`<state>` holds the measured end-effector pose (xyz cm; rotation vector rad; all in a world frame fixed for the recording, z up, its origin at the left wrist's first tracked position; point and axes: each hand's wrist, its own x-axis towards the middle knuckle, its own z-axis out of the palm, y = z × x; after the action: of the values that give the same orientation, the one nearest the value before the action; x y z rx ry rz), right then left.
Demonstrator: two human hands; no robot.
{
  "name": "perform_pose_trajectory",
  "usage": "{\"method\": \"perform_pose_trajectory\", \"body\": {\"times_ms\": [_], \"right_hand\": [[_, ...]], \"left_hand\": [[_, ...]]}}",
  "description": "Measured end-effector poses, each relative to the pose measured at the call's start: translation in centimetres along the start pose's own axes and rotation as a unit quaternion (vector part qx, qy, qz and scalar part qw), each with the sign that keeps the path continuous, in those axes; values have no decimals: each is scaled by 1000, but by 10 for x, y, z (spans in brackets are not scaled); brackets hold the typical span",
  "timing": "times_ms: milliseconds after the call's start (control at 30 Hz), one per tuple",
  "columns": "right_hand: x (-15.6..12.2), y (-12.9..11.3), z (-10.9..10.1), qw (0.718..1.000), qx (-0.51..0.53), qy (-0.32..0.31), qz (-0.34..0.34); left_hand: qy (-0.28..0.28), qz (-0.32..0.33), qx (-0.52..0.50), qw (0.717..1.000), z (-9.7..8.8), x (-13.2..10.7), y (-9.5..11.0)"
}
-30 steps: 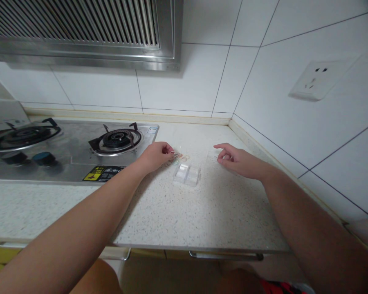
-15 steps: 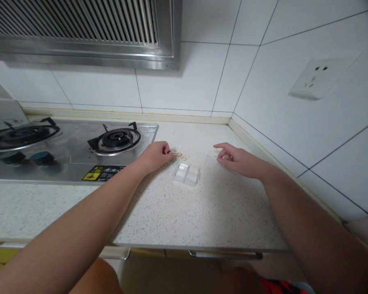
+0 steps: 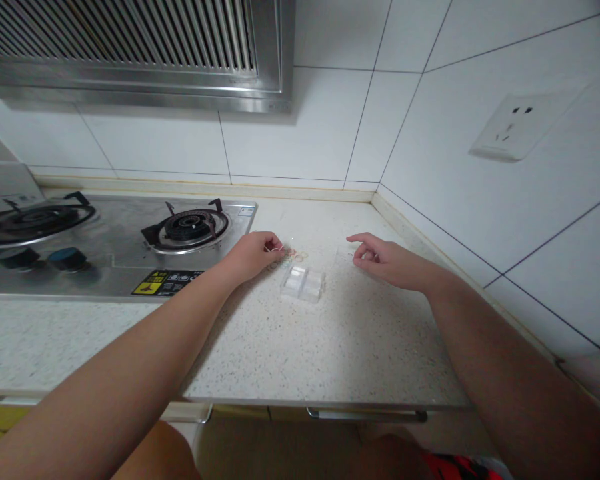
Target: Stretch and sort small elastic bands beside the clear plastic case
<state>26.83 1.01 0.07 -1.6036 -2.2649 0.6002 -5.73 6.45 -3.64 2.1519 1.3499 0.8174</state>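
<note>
My left hand (image 3: 257, 253) is beside the hob, its thumb and forefinger pinched on a thin pale loop that looks like a small rubber band (image 3: 274, 250). Just right of those fingertips lies a loose heap of small coloured rubber bands (image 3: 297, 255). In front of the heap stands a clear plastic box (image 3: 301, 283) with a divider. My right hand (image 3: 376, 258) hovers at or rests on the counter further right. Its index finger points left, apart from the thumb, and the other fingers curl. By it is a faint clear plastic piece (image 3: 343, 254), partly covered by the hand.
A gas hob (image 3: 115, 257) with burners and knobs occupies the left of the speckled counter (image 3: 285, 353). Overhead hangs a steel range hood (image 3: 180, 87). Tiled walls meet at the back right corner, with a socket (image 3: 510, 127) on the right wall. Drawer handles (image 3: 365, 415) line the front.
My left hand has shifted slightly at the heap, and the pale loop now sits closer in between its fingers. My right hand and the box stay where they were.
</note>
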Motion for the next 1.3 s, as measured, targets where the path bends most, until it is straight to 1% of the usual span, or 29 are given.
{"method": "perform_pose_trajectory", "body": {"times_ms": [233,667,800,867,967,1133,1200,1300], "right_hand": [[0,-1,0,1000,-6,0,3],[0,-2,-1,1000,-16,0,5],[0,-2,-1,1000,-15,-7,2],[0,-2,-1,1000,-11,-9,-1],[-1,-3,-1,1000,-6,-10,-1],[-2,-5,-2,1000,-10,-5,-3],[-3,-6,-2,1000,-13,-7,-3],[-3,-8,-3,1000,-18,-11,-1]], "left_hand": [[11,-3,17,1000,-2,-1,2],[-8,3,50,999,-4,-1,2],[1,12,79,997,-4,0,-1],[0,20,98,995,-7,0,-3],[-38,46,130,990,-18,-2,-2],[-157,84,156,971,-39,-11,3],[-192,117,154,962,-41,-12,4],[-215,151,166,951,-34,-10,5]]}}
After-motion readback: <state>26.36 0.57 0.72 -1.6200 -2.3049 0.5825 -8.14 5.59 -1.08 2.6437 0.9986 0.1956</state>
